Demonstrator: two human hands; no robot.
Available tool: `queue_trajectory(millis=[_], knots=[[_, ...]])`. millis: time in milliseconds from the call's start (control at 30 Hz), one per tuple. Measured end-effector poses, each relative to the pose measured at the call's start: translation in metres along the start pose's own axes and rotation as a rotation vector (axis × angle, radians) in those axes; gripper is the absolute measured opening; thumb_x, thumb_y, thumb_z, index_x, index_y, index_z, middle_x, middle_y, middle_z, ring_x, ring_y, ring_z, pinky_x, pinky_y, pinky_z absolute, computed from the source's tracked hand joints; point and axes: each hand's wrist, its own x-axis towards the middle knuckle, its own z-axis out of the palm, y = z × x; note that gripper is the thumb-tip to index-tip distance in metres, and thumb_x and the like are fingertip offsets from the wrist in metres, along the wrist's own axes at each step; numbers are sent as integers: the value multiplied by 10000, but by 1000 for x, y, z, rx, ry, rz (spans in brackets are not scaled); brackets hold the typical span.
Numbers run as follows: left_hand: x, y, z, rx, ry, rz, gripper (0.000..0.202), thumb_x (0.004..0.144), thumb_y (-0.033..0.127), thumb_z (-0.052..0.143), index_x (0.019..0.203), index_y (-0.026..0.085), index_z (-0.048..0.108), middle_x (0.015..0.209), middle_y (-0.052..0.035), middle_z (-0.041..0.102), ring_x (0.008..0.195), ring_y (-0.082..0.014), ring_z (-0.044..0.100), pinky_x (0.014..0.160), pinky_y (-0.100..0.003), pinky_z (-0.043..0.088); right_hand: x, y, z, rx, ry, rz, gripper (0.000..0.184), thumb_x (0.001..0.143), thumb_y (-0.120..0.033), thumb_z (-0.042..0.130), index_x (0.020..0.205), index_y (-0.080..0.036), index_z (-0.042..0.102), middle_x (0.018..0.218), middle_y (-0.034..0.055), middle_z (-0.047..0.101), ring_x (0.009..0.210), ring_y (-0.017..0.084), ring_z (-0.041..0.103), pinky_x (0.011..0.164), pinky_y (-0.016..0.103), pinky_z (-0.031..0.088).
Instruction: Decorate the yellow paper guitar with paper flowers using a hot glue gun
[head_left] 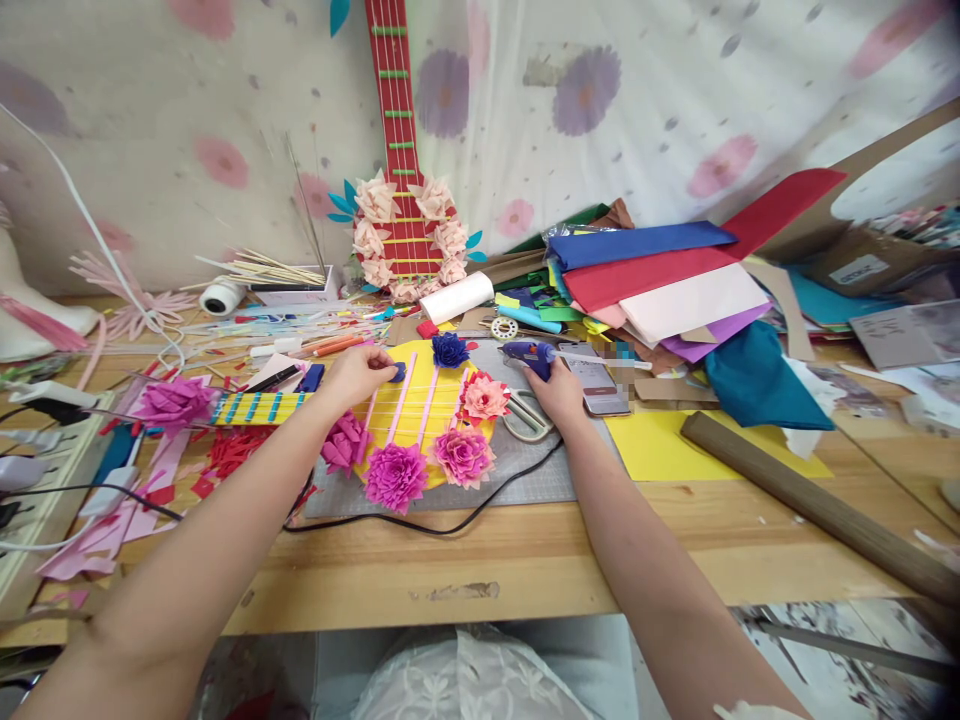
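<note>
A yellow paper guitar (424,410) lies on the grey cutting mat (540,475), with pink strips and strings across its body. Pink, magenta and coral paper flowers (395,477) sit along its edge, and a dark blue paper flower (450,350) is at its top. My left hand (360,373) is over the left part of the body, fingers pinched on a small dark blue paper piece (397,373), partly hidden by the fingertips. In my right hand (559,392) is a blue hot glue gun (529,352), its nozzle pointing left toward the guitar.
Scissors (527,415) and a phone (602,385) lie near my right hand. A red paper guitar (405,200) leans upright at the back. Folded coloured paper (675,280) is piled at right, beyond a long brown roll (795,500). A black cord (450,530) crosses in front.
</note>
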Motion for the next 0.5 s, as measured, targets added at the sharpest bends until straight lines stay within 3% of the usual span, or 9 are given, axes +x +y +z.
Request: queue_trajectory(millis=[200,500], knots=[[0,0,0,-9,-4,29,274,665,374,589,844,183,671,761,-34,686,688,-170,612,648,-276,448,-1,-2,-2,0,-3,1,421,842,-461,486,1113,-146,557,975,131,681,924,273,631,754,326,430],[-7,15,-1,51,34,23,235,705,375,544,731,184,677,740,-35,693,679,-180,601,634,-275,422,-1,0,0,-6,-1,1,420,841,-465,477,1103,-146,555,978,136,678,945,283,628,767,333,430]])
